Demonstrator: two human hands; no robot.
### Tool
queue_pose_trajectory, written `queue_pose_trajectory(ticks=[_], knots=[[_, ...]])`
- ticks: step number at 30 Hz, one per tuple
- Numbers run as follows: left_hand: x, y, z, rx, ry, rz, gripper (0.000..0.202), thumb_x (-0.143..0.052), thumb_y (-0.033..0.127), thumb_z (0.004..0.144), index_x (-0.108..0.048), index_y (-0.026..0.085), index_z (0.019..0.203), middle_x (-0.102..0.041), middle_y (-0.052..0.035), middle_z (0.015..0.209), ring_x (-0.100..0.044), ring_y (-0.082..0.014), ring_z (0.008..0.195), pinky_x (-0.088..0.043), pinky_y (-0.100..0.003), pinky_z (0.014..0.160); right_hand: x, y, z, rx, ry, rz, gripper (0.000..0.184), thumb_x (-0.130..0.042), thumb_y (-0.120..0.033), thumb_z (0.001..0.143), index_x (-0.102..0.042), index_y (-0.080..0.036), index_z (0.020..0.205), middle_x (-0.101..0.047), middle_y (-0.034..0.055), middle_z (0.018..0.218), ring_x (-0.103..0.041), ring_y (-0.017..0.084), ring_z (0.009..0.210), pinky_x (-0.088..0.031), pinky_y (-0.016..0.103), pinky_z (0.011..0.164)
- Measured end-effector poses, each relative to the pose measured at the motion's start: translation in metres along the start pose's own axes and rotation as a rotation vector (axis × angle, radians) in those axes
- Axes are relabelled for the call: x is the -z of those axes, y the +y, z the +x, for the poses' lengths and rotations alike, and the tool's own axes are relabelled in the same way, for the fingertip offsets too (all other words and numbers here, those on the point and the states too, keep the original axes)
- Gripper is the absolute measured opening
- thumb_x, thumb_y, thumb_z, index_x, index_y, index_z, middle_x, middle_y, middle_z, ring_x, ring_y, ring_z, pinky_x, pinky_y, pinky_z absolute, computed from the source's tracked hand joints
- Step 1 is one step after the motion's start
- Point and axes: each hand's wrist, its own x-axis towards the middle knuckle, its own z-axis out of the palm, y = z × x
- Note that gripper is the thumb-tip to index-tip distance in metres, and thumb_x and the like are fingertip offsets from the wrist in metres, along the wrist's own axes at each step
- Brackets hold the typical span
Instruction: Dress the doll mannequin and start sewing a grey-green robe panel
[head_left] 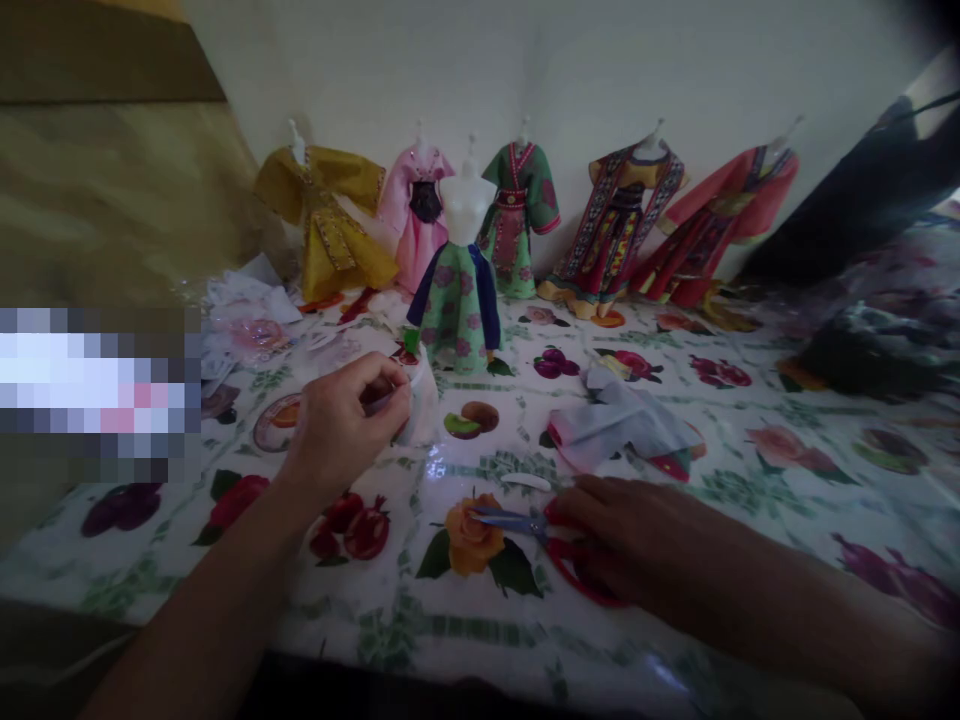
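Note:
My left hand (352,405) is closed in a pinch above the tablecloth. Right beside its fingertips stands a pale, rounded, cup-like or roll-like piece (421,405); whether the fingers grip it or something smaller, I cannot tell. My right hand (611,520) is wrapped over the red handles of a pair of scissors (517,520). Their blades point left, low over a printed orange rose. Just above the blades lies a small white strip (526,482). Behind my left hand, a white doll form (469,205) wears a green flowered skirt (454,310) with dark blue side panels.
Several dressed doll forms line the wall, among them a yellow gown (326,215) and a green robe (521,200). Sheer fabric (626,425) lies beyond my right hand. Plastic-wrapped scraps (251,310) sit at left, and a dark heap (877,345) at right.

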Motion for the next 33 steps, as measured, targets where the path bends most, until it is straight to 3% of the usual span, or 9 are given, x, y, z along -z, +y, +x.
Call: queue_pose_trajectory(ticks=[3,7,13,16,19,23,28,33], knots=[[0.000,0.000,0.000,-0.005,0.013,-0.006,0.003,-0.061,0.021,0.081,-0.064,0.021,0.080,-0.066,0.0023,0.070,-0.058,-0.0117,0.062,-0.050,-0.023,0.059,-0.021,0.005,-0.012,0.001,0.088,-0.100,0.041,-0.053,-0.009,0.085,-0.060,-0.026,0.121,-0.068,0.0108,0.119,-0.068,0.027,0.100,-0.053,0.039,0.081],[0.000,0.002,0.000,0.010,0.020,-0.032,0.003,-0.061,0.021,0.080,-0.064,0.021,0.081,-0.067,0.0028,0.069,-0.059,-0.0121,0.061,-0.051,-0.024,0.060,-0.024,0.001,-0.014,-0.035,0.127,-0.034,0.035,-0.055,-0.015,0.085,-0.062,-0.028,0.116,-0.069,0.0093,0.111,-0.070,0.027,0.093,-0.055,0.038,0.075],[0.003,0.005,0.002,0.122,-0.036,-0.239,0.005,-0.060,0.022,0.081,-0.064,0.021,0.083,-0.066,0.0017,0.068,-0.062,-0.0135,0.061,-0.052,-0.024,0.054,0.007,-0.010,0.003,-0.099,0.055,0.578,0.038,-0.063,-0.021,0.082,-0.062,-0.032,0.118,-0.071,0.0055,0.098,-0.068,0.021,0.076,-0.055,0.031,0.063],[0.003,0.004,0.003,0.163,-0.080,-0.355,0.006,-0.061,0.023,0.081,-0.066,0.021,0.084,-0.065,0.0012,0.068,-0.061,-0.0130,0.059,-0.052,-0.024,0.053,0.011,-0.010,0.021,-0.116,-0.014,0.944,0.038,-0.066,-0.030,0.084,-0.058,-0.031,0.122,-0.069,0.0047,0.097,-0.063,0.017,0.069,-0.052,0.029,0.058],[0.003,0.002,0.004,0.192,-0.105,-0.457,0.006,-0.062,0.025,0.082,-0.067,0.021,0.083,-0.065,0.0010,0.071,-0.059,-0.0114,0.057,-0.051,-0.023,0.050,0.008,-0.011,0.038,-0.082,-0.069,1.142,0.049,-0.070,-0.035,0.082,-0.054,-0.030,0.128,-0.064,0.0013,0.088,-0.058,0.014,0.068,-0.049,0.026,0.058],[0.003,-0.002,0.004,0.201,-0.152,-0.515,0.006,-0.062,0.026,0.084,-0.068,0.023,0.084,-0.066,0.0023,0.071,-0.058,-0.0107,0.055,-0.050,-0.023,0.050,0.008,-0.019,0.050,0.031,-0.097,1.149,0.051,-0.069,-0.046,0.081,-0.059,-0.029,0.128,-0.060,0.0028,0.092,-0.056,0.016,0.076,-0.049,0.028,0.066],[0.004,-0.005,0.003,0.201,-0.187,-0.542,0.008,-0.062,0.027,0.086,-0.069,0.024,0.087,-0.068,0.0018,0.074,-0.061,-0.0118,0.059,-0.050,-0.024,0.051,0.013,-0.028,0.056,-0.042,-0.062,1.089,0.046,-0.066,-0.054,0.081,-0.067,-0.031,0.121,-0.063,0.0053,0.089,-0.058,0.021,0.080,-0.051,0.034,0.070],[0.004,-0.004,0.003,0.201,-0.207,-0.578,0.009,-0.062,0.028,0.087,-0.069,0.021,0.088,-0.064,0.0012,0.071,-0.057,-0.0105,0.057,-0.048,-0.022,0.052,0.010,-0.030,0.060,-0.077,-0.024,1.060,0.048,-0.061,-0.061,0.083,-0.068,-0.032,0.121,-0.066,0.0073,0.098,-0.061,0.024,0.090,-0.052,0.037,0.077]])
